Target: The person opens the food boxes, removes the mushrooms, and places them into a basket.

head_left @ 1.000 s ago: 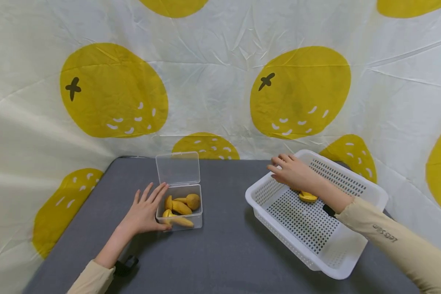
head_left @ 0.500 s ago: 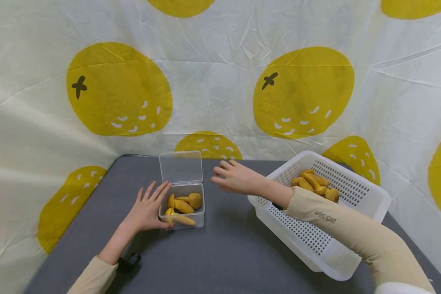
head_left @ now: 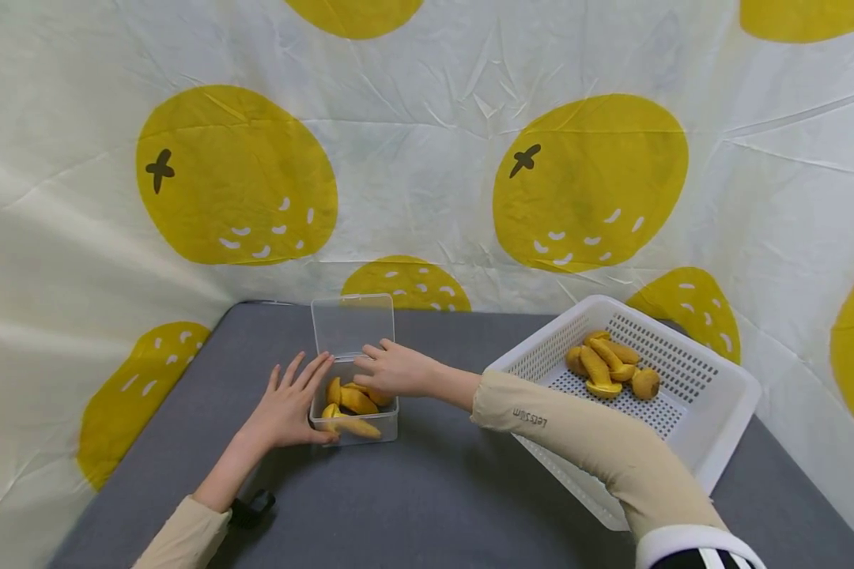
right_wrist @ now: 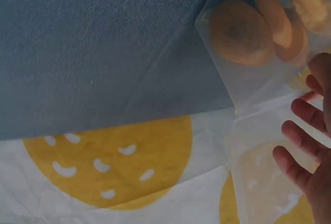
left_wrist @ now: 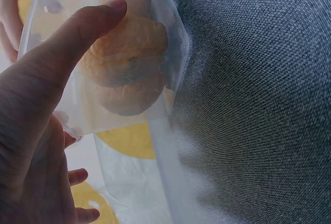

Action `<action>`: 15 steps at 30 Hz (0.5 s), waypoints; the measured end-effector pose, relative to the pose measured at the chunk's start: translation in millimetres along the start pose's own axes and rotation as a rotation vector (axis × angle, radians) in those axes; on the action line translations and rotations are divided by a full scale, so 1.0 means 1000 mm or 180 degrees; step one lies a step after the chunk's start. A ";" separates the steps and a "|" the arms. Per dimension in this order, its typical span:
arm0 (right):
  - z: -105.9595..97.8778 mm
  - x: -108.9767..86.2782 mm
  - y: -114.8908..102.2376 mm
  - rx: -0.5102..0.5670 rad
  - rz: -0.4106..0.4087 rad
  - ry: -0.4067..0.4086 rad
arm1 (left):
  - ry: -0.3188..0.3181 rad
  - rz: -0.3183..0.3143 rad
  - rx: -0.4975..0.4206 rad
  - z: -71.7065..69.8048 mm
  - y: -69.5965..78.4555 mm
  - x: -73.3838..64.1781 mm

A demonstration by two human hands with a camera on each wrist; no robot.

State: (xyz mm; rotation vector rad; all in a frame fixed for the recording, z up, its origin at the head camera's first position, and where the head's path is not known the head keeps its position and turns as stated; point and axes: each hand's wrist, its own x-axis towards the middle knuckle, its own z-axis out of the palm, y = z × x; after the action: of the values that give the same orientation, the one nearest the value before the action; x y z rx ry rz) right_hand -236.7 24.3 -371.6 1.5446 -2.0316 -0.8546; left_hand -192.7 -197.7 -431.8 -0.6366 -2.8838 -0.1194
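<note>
A clear plastic box point(head_left: 391, 427) with its hinged lid point(head_left: 352, 325) raised stands on the grey table, holding several yellow-brown mushrooms point(head_left: 357, 400). My left hand point(head_left: 285, 411) holds the box at its left side, thumb on the front wall and index finger by the back corner; the left wrist view shows the thumb point(left_wrist: 85, 25) against the plastic. Over the back right of the box is my right hand point(head_left: 401, 371), partly covering a mushroom. Its fingers point(right_wrist: 295, 167) look spread and loosely bent in the right wrist view, with nothing seen between them.
To the right stands a white perforated basket point(head_left: 733, 395) with several more mushrooms point(head_left: 598, 367) in it; my right sleeve point(head_left: 576, 427) crosses its near side. A curtain point(head_left: 413, 182) printed with yellow fruit hangs behind the table point(head_left: 441, 506).
My right hand has moved left from over the basket, across the table, to the box. The left hand has stayed at the box.
</note>
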 end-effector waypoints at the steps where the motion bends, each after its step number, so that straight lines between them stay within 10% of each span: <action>1: 0.002 0.002 -0.001 -0.0006 0.0015 -0.0034 | 0.0005 0.0004 0.0005 0.000 0.000 0.000; 15: 0.009 0.021 -0.009 0.0069 0.0167 -0.0564 | 0.0031 0.0033 -0.0017 0.000 0.000 0.000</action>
State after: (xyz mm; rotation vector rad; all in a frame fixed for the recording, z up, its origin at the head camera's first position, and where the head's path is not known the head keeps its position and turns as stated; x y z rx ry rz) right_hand -242.3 4.8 -384.3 1.4656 -2.2019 -0.9831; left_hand -192.2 -197.7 -432.0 -0.6502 -2.8714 -0.1285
